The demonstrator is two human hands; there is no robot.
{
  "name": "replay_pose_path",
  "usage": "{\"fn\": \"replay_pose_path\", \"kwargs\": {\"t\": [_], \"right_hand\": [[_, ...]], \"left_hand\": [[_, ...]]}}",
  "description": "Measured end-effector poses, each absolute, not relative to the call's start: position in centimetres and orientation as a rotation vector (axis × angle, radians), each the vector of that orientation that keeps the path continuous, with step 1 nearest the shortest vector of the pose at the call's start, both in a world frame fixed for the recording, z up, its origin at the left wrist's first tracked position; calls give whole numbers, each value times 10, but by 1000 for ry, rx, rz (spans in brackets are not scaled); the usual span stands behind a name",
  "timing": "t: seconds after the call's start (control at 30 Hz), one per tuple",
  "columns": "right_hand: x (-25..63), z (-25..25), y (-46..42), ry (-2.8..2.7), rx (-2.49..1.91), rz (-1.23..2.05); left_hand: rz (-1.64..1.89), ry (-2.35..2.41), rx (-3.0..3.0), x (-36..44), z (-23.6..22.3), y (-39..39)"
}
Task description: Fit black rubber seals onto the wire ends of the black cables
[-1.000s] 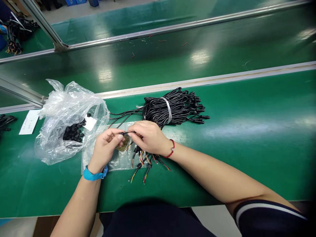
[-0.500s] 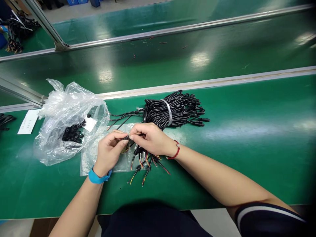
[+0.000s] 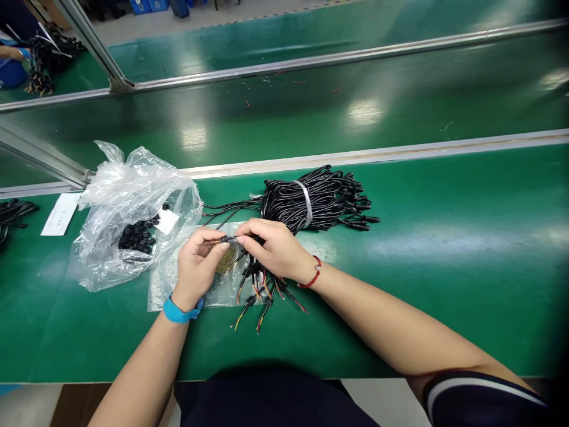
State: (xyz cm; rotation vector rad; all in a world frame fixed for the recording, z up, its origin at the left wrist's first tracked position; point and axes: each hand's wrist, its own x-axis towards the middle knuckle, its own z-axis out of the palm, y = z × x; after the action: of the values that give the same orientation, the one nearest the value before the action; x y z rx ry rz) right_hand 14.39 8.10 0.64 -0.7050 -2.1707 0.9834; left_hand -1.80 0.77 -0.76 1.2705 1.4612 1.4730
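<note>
Between thumb and fingers, my left hand (image 3: 200, 261) pinches a small black fitting (image 3: 224, 239) on a cable end, with coloured wire tips showing at its left. My right hand (image 3: 275, 246) grips the black cable (image 3: 234, 237) just right of that fitting. Behind it lies a thick bundle of black cables (image 3: 284, 204), tied with a pale band (image 3: 306, 201). Below my right hand, several cable ends with black fittings (image 3: 254, 270) fan out, their red and yellow wires bare. A flat clear bag (image 3: 162, 290) lies under both hands, with a yellowish patterned piece (image 3: 226, 261) on it.
An open clear plastic bag (image 3: 106, 196) holding loose black fittings (image 3: 137, 237) stands at left, beside a white paper slip (image 3: 61, 214). A metal rail (image 3: 355, 157) edges the green table (image 3: 444, 284). Wire scraps lie beyond. A person's arm (image 3: 11, 52) shows at far left.
My hands have drawn slightly apart, so the black fitting and a short length of cable now show between them. The whole view has shifted a little.
</note>
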Motion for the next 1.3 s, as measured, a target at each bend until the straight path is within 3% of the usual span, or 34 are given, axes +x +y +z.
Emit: {"fn": "replay_pose_path", "kwargs": {"t": [0.33,0.73,1.1,1.3], "right_hand": [[147,7,87,-2242,-650,1081],[146,4,84,-2368,-640,659],[145,-2,85,-2515,-659,591],[143,-2,84,-2511,-712,510]], "left_hand": [[1390,1434,1243,-12,-8,10],[1393,1535,1225,-16,-8,9],[1187,1604,1630,-15,-9,13],[1158,1628,1560,-20,-9,9]]}}
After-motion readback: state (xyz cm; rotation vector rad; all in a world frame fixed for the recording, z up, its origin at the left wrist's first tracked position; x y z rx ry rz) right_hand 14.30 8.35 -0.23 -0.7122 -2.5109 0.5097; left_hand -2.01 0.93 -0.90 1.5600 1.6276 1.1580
